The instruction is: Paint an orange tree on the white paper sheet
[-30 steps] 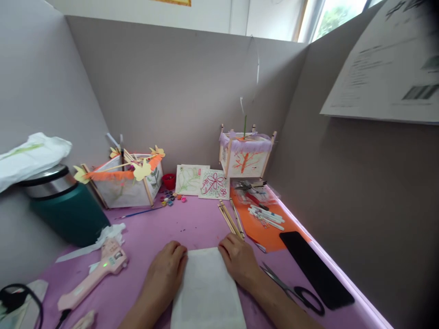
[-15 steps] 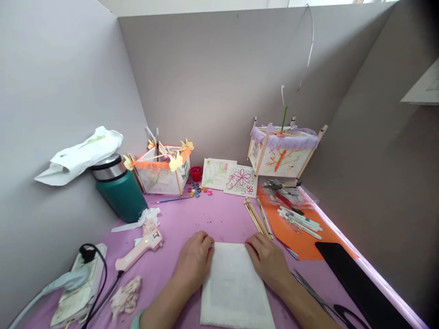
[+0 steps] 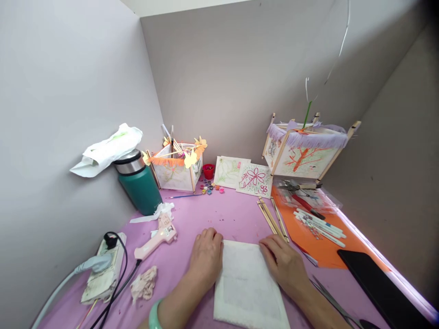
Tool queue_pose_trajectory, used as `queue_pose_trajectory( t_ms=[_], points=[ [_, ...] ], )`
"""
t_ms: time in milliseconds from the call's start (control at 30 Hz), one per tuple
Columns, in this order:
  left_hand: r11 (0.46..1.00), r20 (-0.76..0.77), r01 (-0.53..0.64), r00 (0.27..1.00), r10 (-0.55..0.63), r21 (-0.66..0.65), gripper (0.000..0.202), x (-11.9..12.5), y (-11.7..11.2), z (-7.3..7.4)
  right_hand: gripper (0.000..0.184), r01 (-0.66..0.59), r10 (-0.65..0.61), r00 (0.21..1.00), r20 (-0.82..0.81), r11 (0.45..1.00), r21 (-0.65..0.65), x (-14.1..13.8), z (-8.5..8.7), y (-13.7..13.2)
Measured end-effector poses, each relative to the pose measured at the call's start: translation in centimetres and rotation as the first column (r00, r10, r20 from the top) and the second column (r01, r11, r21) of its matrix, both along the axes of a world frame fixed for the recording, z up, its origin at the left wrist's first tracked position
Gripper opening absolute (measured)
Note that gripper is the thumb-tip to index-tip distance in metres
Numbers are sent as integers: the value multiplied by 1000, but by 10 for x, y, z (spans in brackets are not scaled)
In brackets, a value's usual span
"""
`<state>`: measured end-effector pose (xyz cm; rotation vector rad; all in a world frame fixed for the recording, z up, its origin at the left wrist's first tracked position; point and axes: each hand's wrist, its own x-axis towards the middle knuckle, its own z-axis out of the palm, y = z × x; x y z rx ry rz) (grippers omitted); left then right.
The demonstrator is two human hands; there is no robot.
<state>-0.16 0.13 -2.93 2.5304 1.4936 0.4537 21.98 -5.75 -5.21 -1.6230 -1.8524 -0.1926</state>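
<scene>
The main change from a moment ago is in the view: it has tipped and widened, showing more of the lilac table top (image 3: 236, 214), while the hands barely shift. The white papery sheet (image 3: 249, 285) lies flat at 6 o'clock, close to the person. The left hand (image 3: 206, 256) and right hand (image 3: 283, 262) remain well apart, one on each side of the sheet. Both rest on its side edges, and neither is clamped on it. A pale green bangle (image 3: 155, 315) circles the left wrist. Thin wooden sticks (image 3: 271, 218) lie at 1 o'clock, just beyond the right hand. A pink glue gun (image 3: 161, 241) lies at 10 o'clock, and scissors (image 3: 329, 297) lie at 4 o'clock. Two paper-panelled lanterns (image 3: 176, 169) stand at 12 o'clock.
</scene>
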Motion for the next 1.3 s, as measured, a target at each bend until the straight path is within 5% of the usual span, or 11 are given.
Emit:
queue_pose_trajectory(
  t_ms=[1300],
  points=[
    [1000,-37,22,999,-23,-15,26,0,2,2,25,-28,25,999,-43,996,-85,2,1,-2]
  ],
)
